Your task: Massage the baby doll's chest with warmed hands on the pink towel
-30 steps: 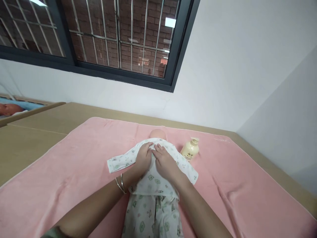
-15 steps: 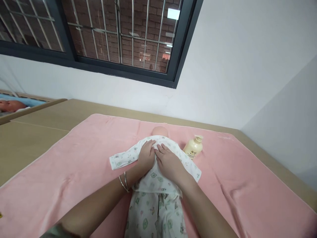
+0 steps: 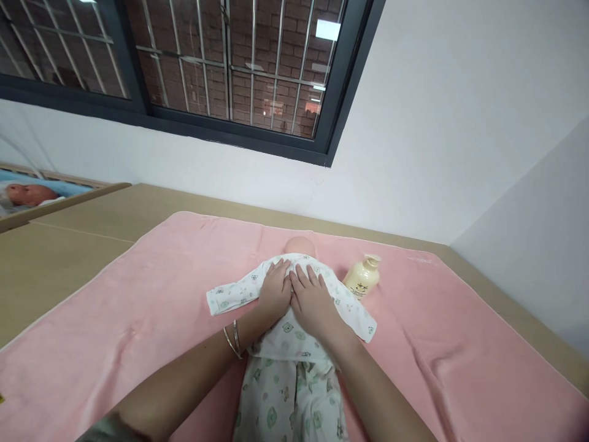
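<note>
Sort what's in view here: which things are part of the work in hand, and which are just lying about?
In hand:
- doll, lying on the pink towel
- printed top on the doll
- left hand and right hand, both flat on the top's chest, side by side

Lying about:
- cream pump bottle, on its side right of the doll
- second doll, far left

Change over the last second. The left hand [image 3: 275,290] and right hand [image 3: 313,299], earlier with fingertips angled toward each other on the doll's shirt [image 3: 294,310], now lie side by side with fingers pointing up the frame toward the doll's head [image 3: 300,246], palms flat. The view has turned slightly: the lotion bottle [image 3: 362,276] sits a little further right in the frame, the window [image 3: 221,67] fills more of the upper left, and the second doll [image 3: 28,193] at the left edge shows more fully.
</note>
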Tool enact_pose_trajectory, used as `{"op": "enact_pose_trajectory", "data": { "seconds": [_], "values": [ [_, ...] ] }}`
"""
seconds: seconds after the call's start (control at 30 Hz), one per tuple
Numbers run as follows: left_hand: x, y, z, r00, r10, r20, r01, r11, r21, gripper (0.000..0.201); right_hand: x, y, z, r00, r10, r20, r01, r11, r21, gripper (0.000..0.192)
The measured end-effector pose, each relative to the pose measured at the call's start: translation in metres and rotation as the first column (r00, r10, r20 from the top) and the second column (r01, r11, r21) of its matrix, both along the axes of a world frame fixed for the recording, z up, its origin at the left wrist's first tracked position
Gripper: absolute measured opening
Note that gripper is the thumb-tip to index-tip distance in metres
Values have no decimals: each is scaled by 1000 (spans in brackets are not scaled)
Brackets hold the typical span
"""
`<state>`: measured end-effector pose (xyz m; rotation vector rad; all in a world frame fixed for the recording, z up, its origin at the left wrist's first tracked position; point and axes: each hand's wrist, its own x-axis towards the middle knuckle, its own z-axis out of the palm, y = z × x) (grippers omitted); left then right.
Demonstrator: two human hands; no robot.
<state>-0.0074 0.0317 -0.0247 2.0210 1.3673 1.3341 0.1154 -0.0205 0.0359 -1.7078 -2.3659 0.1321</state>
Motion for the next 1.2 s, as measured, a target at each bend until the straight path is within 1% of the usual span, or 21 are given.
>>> {"op": "enact_pose_trajectory", "data": {
  "seconds": [0.07,0.17,0.3,0.37,0.47,0.57,0.67,0.77,0.83,0.9,0.97,1.1,1.2],
  "values": [
    [2,-2,-1,999,-3,-46,4,1000,23,46,9,7,-1,998,21,-59,-22,1000,-18,57],
    [5,-6,-3,994,-6,-110,13,998,64,45,25,20,-4,990,-3,-143,-1,1000,-28,57],
    [6,-4,-7,991,14,-136,-4,998,70,44,33,27,-9,976,-21,-216,18,1000,-16,52],
    [4,2,-8,990,37,-136,-29,998,55,44,30,25,-9,972,-84,-220,81,996,-21,54],
    [0,12,-7,988,51,-148,-45,998,41,43,17,17,-6,963,-213,-166,210,977,-35,58],
    [-3,15,-3,981,42,-187,-34,998,45,41,1,6,-3,958,-273,-88,273,962,-10,57],
    [-1,8,1,964,69,-257,-49,995,85,40,-3,2,-3,965,-249,-78,251,968,15,54],
    [6,-6,4,932,113,-344,-66,987,145,41,11,12,-5,967,-194,-166,196,981,-7,53],
    [10,-13,6,915,101,-390,-29,982,186,42,23,21,-6,959,-176,-224,182,983,5,53],
    [10,-17,8,912,64,-406,22,979,204,41,30,26,-7,957,-175,-233,191,981,45,53],
    [7,-14,12,917,41,-397,37,982,187,39,28,26,-6,963,-186,-194,204,976,79,51],
    [-7,4,21,918,3,-397,34,996,86,39,6,10,-1,967,-243,-69,249,963,104,48],
    [-12,11,25,919,-26,-393,40,999,26,39,-5,1,1,972,-234,-18,235,965,115,47]
  ]
}}
